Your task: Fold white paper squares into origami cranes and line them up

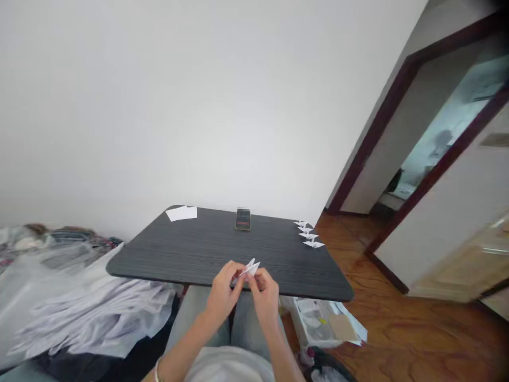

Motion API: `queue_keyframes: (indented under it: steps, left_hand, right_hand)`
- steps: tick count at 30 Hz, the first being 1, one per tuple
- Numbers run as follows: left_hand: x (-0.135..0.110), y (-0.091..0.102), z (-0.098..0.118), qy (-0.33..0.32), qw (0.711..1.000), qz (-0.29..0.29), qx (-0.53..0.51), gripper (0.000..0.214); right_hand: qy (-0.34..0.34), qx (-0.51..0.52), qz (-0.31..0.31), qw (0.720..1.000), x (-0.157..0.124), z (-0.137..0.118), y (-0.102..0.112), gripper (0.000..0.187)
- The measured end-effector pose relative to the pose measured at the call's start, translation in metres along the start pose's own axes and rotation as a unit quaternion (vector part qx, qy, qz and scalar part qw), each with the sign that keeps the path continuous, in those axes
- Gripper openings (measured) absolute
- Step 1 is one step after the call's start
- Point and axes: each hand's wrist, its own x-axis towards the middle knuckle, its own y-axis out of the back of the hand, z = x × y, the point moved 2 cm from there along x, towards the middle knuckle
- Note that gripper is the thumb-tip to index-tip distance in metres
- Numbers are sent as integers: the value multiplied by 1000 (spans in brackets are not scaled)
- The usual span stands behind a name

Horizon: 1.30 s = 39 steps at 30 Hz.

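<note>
A small folded white paper piece (251, 267), with pointed tips standing up, is pinched between my two hands just above the table's front edge. My left hand (227, 284) grips it from the left, thumb and fingers pressed together. From the right, my right hand (263, 289) pinches its lower part. The fingers hide the base of the folds. Several folded white paper cranes (308, 235) stand in a row at the right end of the dark table (207, 239). White paper sheets (182, 213) lie at the table's back left.
A small dark device with a screen (243, 219) stands at the table's back middle, near the white wall. Piled white cloth (103, 313) lies left of the table. Below its right side, a white box (318, 323) with papers sits on the wooden floor (389, 323). A doorway opens at right.
</note>
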Motion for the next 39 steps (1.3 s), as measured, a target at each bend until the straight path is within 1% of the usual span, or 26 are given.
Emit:
queue_keyframes:
  steps: [4,8,13,17,20,23,32,39]
  left_hand:
    - [0,3,-3,23,999,-3,-24,20]
    - [-1,1,-9,76,993,11,-90,17]
    - [0,-4,-18,127,967,30,-221,14]
    - [2,-7,-24,157,940,33,-300,16]
    - [3,-6,-24,146,930,11,-338,17]
    - [4,-4,-21,126,930,-5,-346,17]
    - [2,5,-16,46,966,24,-255,12]
    - [2,11,-12,-17,980,25,-197,9]
  right_hand:
    - [9,-23,6,1000,-3,-1,0,16]
    - [16,-27,18,999,-3,3,-1,16]
    - [13,14,19,1000,-2,11,-3,16]
    - [24,13,22,999,-1,9,-2,14]
    - [45,7,24,999,-1,4,0,12]
    - [67,7,32,997,-2,0,2,12]
    - [126,6,52,991,-5,-5,4,13]
    - [192,-5,72,979,-8,-10,6,19]
